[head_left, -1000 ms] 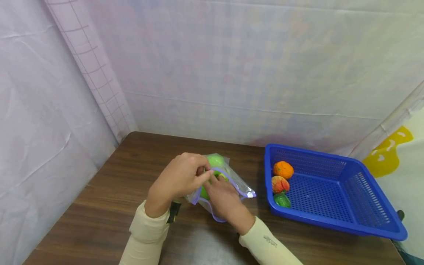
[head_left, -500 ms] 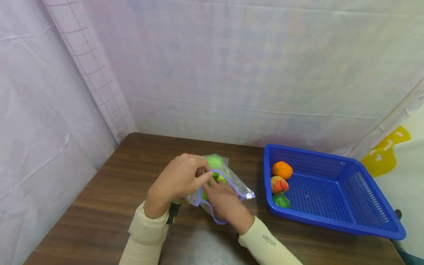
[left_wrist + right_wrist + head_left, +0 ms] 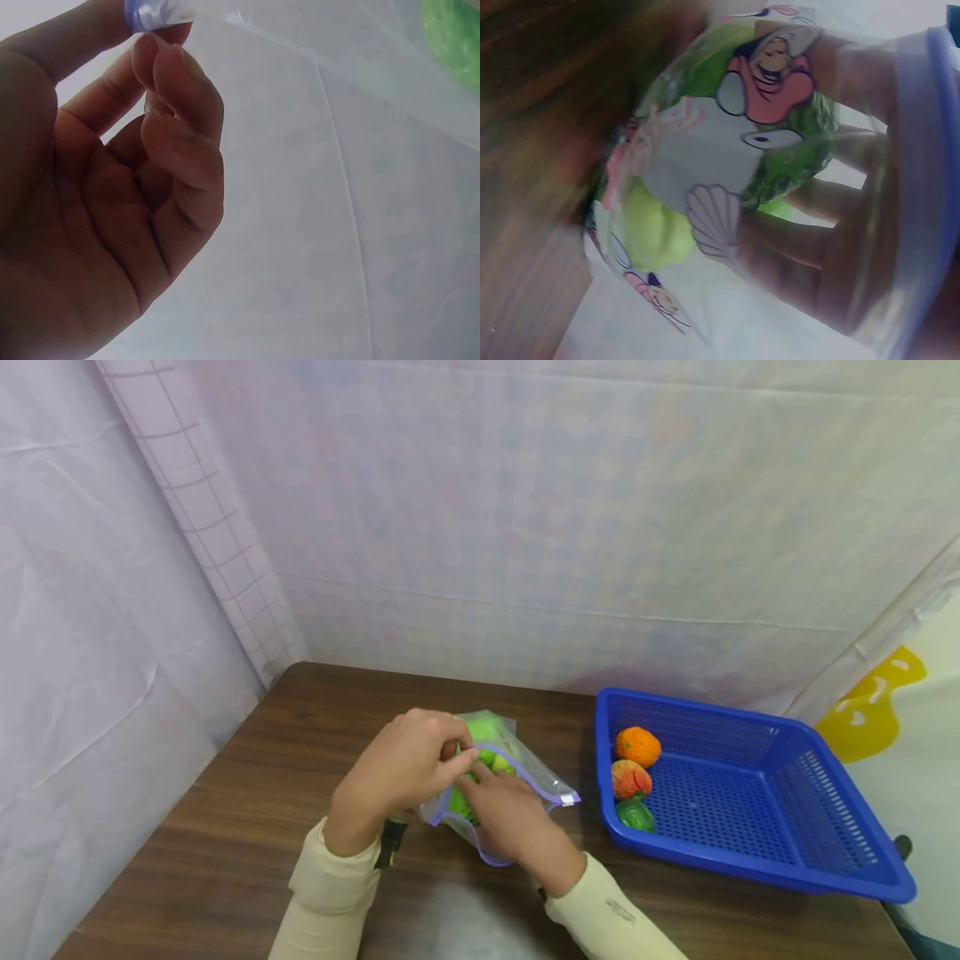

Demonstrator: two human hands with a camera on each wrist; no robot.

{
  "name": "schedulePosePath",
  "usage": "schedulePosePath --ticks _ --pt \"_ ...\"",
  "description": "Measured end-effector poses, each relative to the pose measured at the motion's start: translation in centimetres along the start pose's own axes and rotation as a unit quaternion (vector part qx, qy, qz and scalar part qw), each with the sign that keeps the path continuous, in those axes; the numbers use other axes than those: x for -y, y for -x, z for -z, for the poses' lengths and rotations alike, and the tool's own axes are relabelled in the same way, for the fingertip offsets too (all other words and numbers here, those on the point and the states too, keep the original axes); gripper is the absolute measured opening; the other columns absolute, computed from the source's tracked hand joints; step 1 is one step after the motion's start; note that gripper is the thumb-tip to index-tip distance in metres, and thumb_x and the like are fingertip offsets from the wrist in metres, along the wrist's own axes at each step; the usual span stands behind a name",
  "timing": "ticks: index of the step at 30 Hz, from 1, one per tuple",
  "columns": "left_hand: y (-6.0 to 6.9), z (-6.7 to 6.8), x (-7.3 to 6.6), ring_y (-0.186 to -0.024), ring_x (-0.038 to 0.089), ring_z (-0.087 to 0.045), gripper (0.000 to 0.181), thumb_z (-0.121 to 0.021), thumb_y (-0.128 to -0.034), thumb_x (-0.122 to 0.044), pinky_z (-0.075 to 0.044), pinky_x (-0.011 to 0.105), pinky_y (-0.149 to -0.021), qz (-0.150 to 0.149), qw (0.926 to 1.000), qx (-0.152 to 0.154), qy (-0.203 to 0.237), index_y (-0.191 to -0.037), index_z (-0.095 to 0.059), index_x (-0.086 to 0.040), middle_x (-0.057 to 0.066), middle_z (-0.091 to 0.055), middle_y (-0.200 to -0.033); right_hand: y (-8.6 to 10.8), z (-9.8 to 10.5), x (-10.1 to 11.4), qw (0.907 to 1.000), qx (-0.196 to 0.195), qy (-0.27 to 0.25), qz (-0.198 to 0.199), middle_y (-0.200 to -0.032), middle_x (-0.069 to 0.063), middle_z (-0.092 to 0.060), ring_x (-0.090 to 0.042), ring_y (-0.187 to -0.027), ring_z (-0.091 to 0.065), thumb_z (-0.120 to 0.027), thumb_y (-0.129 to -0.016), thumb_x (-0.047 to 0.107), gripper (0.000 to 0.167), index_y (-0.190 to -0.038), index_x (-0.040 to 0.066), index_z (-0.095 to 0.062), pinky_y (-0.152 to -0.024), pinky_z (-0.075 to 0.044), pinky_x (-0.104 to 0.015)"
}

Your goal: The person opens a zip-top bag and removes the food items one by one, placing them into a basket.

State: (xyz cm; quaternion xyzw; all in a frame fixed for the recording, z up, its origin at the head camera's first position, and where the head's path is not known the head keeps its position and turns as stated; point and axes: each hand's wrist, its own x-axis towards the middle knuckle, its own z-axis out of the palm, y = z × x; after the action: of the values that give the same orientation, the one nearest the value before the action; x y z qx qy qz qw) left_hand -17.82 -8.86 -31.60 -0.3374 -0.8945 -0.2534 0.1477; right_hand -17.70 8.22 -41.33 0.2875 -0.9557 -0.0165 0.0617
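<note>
A clear zip bag (image 3: 536, 768) with a purple rim lies on the brown table, green items (image 3: 483, 727) inside it. My left hand (image 3: 408, 768) pinches the purple rim between thumb and forefinger; the left wrist view shows that rim (image 3: 154, 13) at the fingertips of the left hand (image 3: 127, 172). My right hand (image 3: 510, 818) reaches through the bag's mouth. In the right wrist view, the spread fingers of the right hand (image 3: 832, 202) lie behind the printed film, against a dark green bumpy item (image 3: 799, 157), with a light green one (image 3: 656, 229) beside it.
At the right of the table stands a blue basket (image 3: 720, 856). Along its left side lie an orange (image 3: 638, 747), a red-orange fruit (image 3: 631, 779) and a green item (image 3: 636, 815). Pale curtains (image 3: 525, 527) hang behind and at the left.
The right hand has shifted slightly inside the bag, and more of the green items shows beside its fingers. The left hand keeps its pinch on the rim.
</note>
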Motion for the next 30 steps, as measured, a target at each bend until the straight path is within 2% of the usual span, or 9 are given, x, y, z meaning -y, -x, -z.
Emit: schedulePosePath --ticks 4,8,11,15,23,30 --pt "0.0 0.1 0.1 -0.055 0.003 -0.039 0.011 -0.068 -0.0893 -0.017 -0.035 0.021 -0.051 0.005 1.0000 -0.003 0.000 -0.079 -0.072 -0.019 -0.011 -0.044 -0.061 0.3 0.9 -0.2 0.9996 -0.013 -0.021 0.014 -0.136 0.001 -0.056 -0.024 -0.093 -0.065 -0.088 -0.068 0.025 0.081 -0.141 0.027 -0.050 -0.072 -0.056 -0.038" --pt "0.0 0.1 0.1 -0.056 0.003 -0.040 0.011 -0.069 -0.0895 -0.019 -0.036 0.022 -0.052 0.009 0.9999 -0.004 -0.002 -0.079 -0.072 -0.020 -0.011 -0.045 -0.061 0.6 1.9 -0.3 0.9988 -0.009 -0.044 0.016 -0.139 0.000 -0.056 -0.024 -0.096 -0.065 -0.087 -0.069 0.025 0.086 -0.145 0.027 -0.047 -0.079 -0.055 -0.039" --pt "0.0 0.1 0.1 -0.056 0.003 -0.041 0.011 -0.070 -0.0899 -0.020 -0.036 0.022 -0.053 0.011 0.9999 -0.006 -0.005 -0.079 -0.072 -0.020 -0.011 -0.045 -0.061 1.0 2.8 -0.3 0.9982 -0.002 -0.059 0.008 -0.141 0.000 -0.054 -0.024 -0.096 -0.065 -0.087 -0.071 0.027 0.089 -0.148 0.029 -0.044 -0.075 -0.055 -0.039" --pt "0.1 0.2 0.1 -0.056 0.004 -0.041 0.011 -0.071 -0.0897 -0.021 -0.036 0.023 -0.053 0.011 0.9999 -0.009 -0.004 -0.079 -0.071 -0.019 -0.011 -0.045 -0.061 1.3 3.6 -0.4 0.9977 -0.013 -0.066 0.008 -0.139 0.000 -0.056 -0.023 -0.094 -0.066 -0.087 -0.072 0.029 0.088 -0.148 0.029 -0.043 -0.069 -0.055 -0.038" --pt "0.2 0.2 0.1 -0.057 0.005 -0.042 0.009 -0.072 -0.0883 -0.020 -0.036 0.024 -0.053 0.015 0.9998 -0.012 -0.008 -0.080 -0.071 -0.019 -0.011 -0.046 -0.062 2.4 5.1 -0.3 0.9957 -0.054 -0.074 0.017 -0.132 -0.005 -0.059 -0.022 -0.091 -0.065 -0.088 -0.072 0.034 0.081 -0.142 0.025 -0.047 -0.071 -0.056 -0.038" --pt "0.2 0.1 0.1 -0.056 0.004 -0.042 0.009 -0.070 -0.0892 -0.017 -0.036 0.023 -0.052 0.013 0.9998 -0.013 -0.006 -0.080 -0.071 -0.019 -0.011 -0.047 -0.062 4.0 7.0 -0.2 0.9933 -0.084 -0.071 0.033 -0.135 -0.002 -0.058 -0.017 -0.097 -0.064 -0.087 -0.076 0.040 0.081 -0.145 0.025 -0.046 -0.072 -0.056 -0.034"
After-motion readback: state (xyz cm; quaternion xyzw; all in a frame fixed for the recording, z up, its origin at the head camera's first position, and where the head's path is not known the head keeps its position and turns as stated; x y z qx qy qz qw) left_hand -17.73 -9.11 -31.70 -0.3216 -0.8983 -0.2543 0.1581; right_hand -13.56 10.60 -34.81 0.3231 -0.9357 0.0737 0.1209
